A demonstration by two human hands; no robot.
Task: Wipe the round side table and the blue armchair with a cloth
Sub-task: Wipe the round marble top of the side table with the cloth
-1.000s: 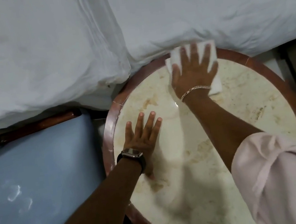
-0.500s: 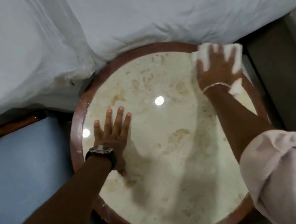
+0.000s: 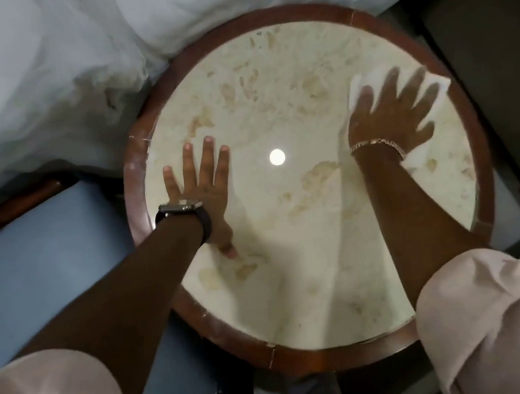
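The round side table has a cream marble top inside a red-brown wooden rim. My right hand lies flat with fingers spread on a white cloth, pressing it against the top near the right rim. Most of the cloth is hidden under the palm. My left hand, with a watch on the wrist, rests flat and open on the left part of the top, holding nothing. The blue armchair stands to the left of the table, its seat partly covered by my left arm.
A bed with white bedding runs along the far side and touches the table's far rim. A dark grey piece of furniture stands to the right of the table. A ceiling light reflects as a bright spot on the marble.
My right hand has slid the cloth from the far middle of the top round to the right rim and a little nearer. The left hand has stayed planted.
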